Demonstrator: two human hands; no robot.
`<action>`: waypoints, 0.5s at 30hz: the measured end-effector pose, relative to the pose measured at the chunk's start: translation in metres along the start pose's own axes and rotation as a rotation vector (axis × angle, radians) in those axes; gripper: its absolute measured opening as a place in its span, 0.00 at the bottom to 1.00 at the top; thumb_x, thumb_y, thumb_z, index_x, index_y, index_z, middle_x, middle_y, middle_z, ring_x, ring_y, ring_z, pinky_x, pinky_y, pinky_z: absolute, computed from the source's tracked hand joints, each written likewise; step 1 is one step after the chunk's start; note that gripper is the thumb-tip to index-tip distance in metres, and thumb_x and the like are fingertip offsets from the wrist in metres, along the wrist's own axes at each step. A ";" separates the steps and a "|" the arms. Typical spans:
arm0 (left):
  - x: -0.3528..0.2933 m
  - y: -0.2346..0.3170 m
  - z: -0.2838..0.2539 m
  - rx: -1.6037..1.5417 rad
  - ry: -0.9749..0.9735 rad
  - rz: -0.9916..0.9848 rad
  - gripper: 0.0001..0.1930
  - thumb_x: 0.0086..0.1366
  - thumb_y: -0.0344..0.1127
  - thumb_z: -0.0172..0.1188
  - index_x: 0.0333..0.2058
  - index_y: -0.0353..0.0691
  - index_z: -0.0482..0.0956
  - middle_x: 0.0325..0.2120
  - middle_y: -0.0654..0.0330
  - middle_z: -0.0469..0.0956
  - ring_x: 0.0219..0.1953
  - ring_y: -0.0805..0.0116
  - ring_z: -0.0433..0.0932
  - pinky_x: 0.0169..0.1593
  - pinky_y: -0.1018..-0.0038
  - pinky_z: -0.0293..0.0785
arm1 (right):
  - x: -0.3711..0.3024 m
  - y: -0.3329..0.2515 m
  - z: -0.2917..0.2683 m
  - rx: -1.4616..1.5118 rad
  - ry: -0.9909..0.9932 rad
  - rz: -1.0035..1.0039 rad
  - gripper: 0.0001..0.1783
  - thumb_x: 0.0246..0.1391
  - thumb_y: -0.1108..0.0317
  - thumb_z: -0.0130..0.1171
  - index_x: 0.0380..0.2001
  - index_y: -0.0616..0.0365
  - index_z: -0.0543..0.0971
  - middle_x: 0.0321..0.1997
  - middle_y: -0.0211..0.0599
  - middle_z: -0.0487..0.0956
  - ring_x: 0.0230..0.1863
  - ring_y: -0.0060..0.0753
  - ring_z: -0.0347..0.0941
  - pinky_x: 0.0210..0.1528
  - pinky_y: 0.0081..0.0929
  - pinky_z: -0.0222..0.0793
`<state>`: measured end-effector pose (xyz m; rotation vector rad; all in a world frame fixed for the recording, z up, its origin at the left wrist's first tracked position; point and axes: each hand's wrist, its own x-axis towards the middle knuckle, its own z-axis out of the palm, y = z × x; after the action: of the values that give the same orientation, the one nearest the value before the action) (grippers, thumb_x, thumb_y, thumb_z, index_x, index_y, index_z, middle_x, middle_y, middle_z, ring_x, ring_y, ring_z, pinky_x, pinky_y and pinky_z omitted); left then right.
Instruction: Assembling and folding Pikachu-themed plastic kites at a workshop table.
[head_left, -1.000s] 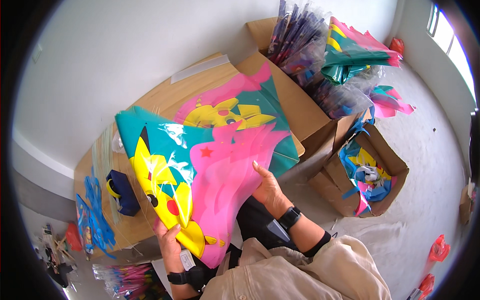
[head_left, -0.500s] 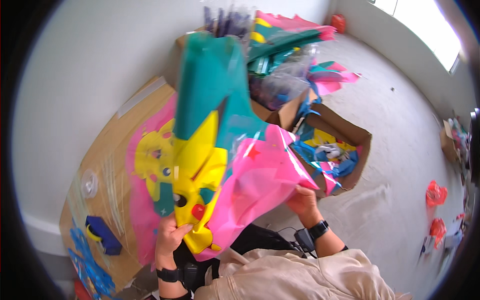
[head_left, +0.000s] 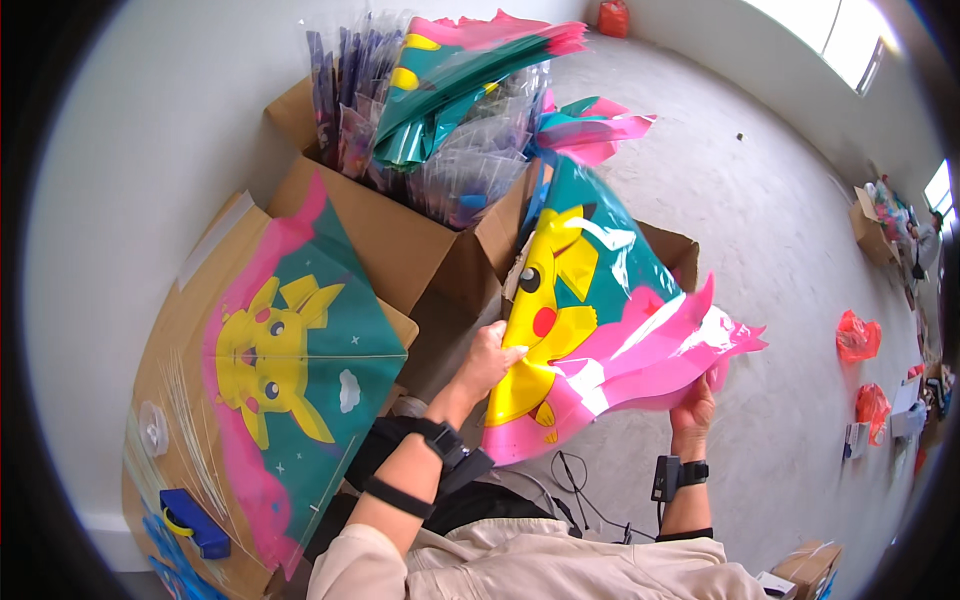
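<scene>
I hold a plastic kite sheet (head_left: 625, 335), green and pink with a yellow cartoon creature, off to the right of the table. My left hand (head_left: 488, 362) pinches its left edge, thumb on top. At the lower right, my right hand (head_left: 692, 408) is closed on the pink border, its fingers partly hidden by the sheet. Another kite (head_left: 335, 265) with the same print lies spread on the wooden table (head_left: 185, 310) at the left, a thin rod across its middle.
A cardboard box (head_left: 345, 220) full of bagged items stands beyond, with folded kite sheets (head_left: 455, 100) on top. A second open box (head_left: 672, 250) is partly hidden behind my sheet. Thin sticks (head_left: 190, 430), a blue tape dispenser (head_left: 208, 528) and a clear roll (head_left: 152, 430) lie on the table.
The sheet in my hands has moved right, away from the table and over the second box. The kite on the table, partly covered before, now shows fully.
</scene>
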<state>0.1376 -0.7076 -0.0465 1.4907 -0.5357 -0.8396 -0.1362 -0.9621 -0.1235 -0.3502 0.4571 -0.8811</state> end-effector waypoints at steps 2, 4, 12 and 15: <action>0.016 -0.030 -0.003 -0.010 0.051 -0.046 0.12 0.57 0.24 0.57 0.41 0.27 0.72 0.34 0.56 0.79 0.36 0.68 0.79 0.40 0.74 0.76 | 0.009 0.009 -0.027 -0.028 0.176 0.042 0.19 0.56 0.66 0.56 0.52 0.55 0.72 0.53 0.34 0.74 0.55 0.36 0.68 0.62 0.38 0.59; 0.022 -0.046 -0.003 0.067 0.078 -0.070 0.15 0.58 0.26 0.58 0.43 0.26 0.72 0.35 0.54 0.78 0.35 0.67 0.79 0.40 0.73 0.76 | 0.008 0.022 -0.045 -0.037 0.230 0.088 0.19 0.55 0.65 0.57 0.50 0.55 0.73 0.52 0.34 0.76 0.55 0.36 0.68 0.62 0.39 0.59; -0.012 -0.042 -0.010 -0.309 0.005 -0.307 0.17 0.60 0.34 0.59 0.44 0.26 0.73 0.38 0.54 0.78 0.37 0.68 0.79 0.41 0.73 0.76 | 0.008 0.054 -0.026 0.022 0.133 0.239 0.33 0.51 0.52 0.59 0.58 0.53 0.65 0.61 0.37 0.68 0.61 0.43 0.62 0.63 0.51 0.55; -0.012 -0.062 -0.006 -0.220 0.083 -0.281 0.20 0.56 0.37 0.63 0.40 0.24 0.73 0.36 0.51 0.78 0.37 0.66 0.79 0.38 0.69 0.76 | -0.013 0.067 0.013 0.022 0.127 0.308 0.36 0.50 0.48 0.60 0.60 0.50 0.64 0.62 0.34 0.67 0.62 0.41 0.61 0.64 0.48 0.55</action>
<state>0.1248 -0.6880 -0.1056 1.4073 -0.1661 -1.0143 -0.0927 -0.9102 -0.1411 -0.1970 0.6007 -0.6093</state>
